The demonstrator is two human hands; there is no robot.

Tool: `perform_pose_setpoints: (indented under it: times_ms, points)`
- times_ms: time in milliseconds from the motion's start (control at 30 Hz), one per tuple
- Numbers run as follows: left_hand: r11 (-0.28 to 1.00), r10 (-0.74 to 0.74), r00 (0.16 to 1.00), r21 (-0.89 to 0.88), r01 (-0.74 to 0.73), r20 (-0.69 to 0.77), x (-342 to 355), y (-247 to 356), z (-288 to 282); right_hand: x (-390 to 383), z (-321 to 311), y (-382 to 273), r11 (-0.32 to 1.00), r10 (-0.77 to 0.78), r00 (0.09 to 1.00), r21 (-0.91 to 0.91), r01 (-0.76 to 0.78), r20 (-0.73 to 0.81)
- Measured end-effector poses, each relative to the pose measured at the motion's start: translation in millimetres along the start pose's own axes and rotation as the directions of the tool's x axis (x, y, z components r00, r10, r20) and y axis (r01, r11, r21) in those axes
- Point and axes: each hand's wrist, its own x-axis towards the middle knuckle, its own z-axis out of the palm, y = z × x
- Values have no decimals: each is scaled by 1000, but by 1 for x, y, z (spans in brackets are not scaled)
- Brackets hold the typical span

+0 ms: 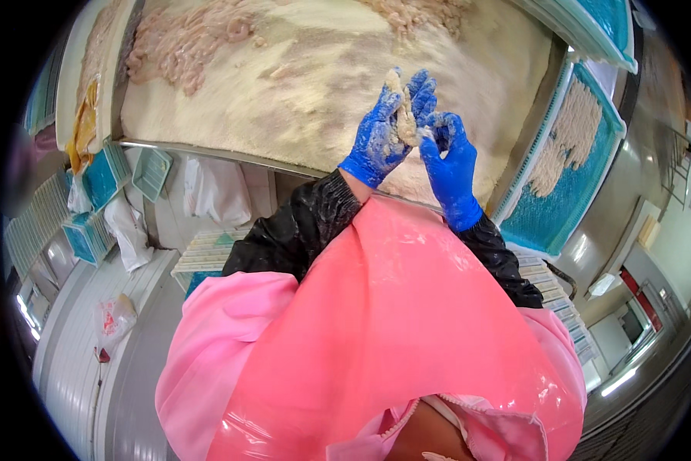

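Holding a powder-coated meat strip (406,119) is the work of the blue-gloved left hand (376,138), in the upper middle of the frame. The strip stands with its long axis almost up and down in the picture, leaning a little: its upper, thinner end points to the top and slightly left, its lower, thicker end points down, toward the right hand (451,165). The left hand has its thumb on one side of the strip and the fingers on the other, so the strip is gripped between them. The right hand has its thumb and forefinger bent close together at the lower end — whether they really pinch it, I cannot tell.

Below the hands in the frame comes the pink apron (376,300), between two black sleeves (295,223). Behind the hands spreads pale powder (307,115) inside a metal-edged trough (230,156). On this powder lie raw meat pieces (184,46) at the upper left, and a second meat heap (426,14) at the top middle. At the right side, a blue tray (541,219) with a pale rim carries coated strips (572,127) — these lie side by side.
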Motion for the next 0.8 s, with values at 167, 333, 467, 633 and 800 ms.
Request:
perform_pose_setpoints:
  times_ms: [167, 333, 467, 633, 800]
  points:
    - [999, -45, 999, 25, 44, 28, 7, -12, 5, 0, -11, 2, 938, -271, 962, -231, 259, -20]
    - [993, -118, 992, -26, 119, 34, 12, -25, 8, -2, -24, 8, 995, -26, 988, 91, 40, -150]
    - [967, -82, 996, 245, 70, 43, 11, -35, 15, 11, -35, 3, 967, -231, 947, 52, 248, -225]
    - [976, -204, 979, -78, 205, 24, 13, -41, 28, 14, -61, -6, 789, -508, 861, -386, 478, 27]
    - [983, -177, 983, -44, 179, 44, 13, -47, 24, -7, -64, 7, 877, -418, 907, -243, 415, 44]
